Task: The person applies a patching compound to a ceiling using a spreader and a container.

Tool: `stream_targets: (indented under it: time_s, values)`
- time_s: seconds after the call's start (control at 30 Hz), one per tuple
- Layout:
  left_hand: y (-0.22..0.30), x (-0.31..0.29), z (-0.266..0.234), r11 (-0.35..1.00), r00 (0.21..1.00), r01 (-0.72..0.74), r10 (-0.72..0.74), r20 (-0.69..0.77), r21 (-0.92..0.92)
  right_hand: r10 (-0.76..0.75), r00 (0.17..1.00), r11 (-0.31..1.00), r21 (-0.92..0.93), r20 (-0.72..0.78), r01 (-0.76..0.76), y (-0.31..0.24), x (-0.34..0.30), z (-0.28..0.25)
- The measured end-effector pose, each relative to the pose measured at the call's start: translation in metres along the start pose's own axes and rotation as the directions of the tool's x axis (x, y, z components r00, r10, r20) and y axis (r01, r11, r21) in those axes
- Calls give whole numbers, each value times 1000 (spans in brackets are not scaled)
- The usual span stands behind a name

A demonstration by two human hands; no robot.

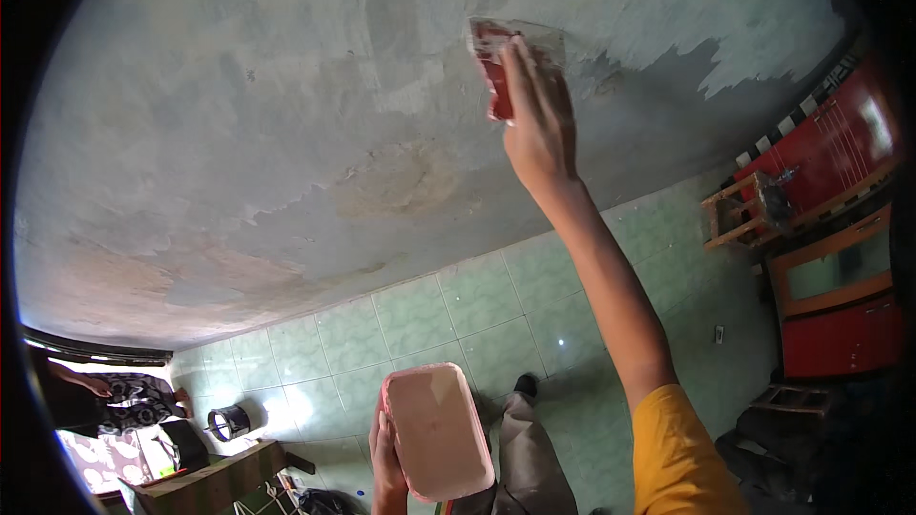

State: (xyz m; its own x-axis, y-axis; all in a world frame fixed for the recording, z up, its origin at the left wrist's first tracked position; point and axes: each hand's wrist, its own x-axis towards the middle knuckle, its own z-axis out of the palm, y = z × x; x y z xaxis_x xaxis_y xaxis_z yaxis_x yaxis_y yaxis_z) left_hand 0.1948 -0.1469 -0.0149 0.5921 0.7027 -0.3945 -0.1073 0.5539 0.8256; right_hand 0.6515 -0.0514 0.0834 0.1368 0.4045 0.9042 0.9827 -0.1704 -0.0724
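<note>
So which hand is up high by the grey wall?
The right hand: it reaches up, holding a reddish flat tool at the wall. The left hand is low down, holding the pink tub.

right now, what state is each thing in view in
pink rectangular tub: uncovered, held by the left hand; contents unclear
red flat hand-held spreader: gripped by the right hand, against the wall
rough grey wall: patchy, with lighter and darker areas
red wood-framed cabinet with glass pane: looks shut
green tiled floor: reflecting light
</note>
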Motion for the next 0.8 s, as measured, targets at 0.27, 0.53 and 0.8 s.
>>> stream_targets:
  time_s: [0.27,0.53,0.8]
  values:
    - [7,12,11,999,999,41,-40,15,-25,15,923,1000,11,384,-20,16,-148,30]
    - [10,23,1,999,999,33,-33,35,10,79,996,995,-67,51,-76,84,-39,-36]
    - [10,47,29,996,995,52,-57,78,66,100,962,989,-129,253,-69,118,-164,13]
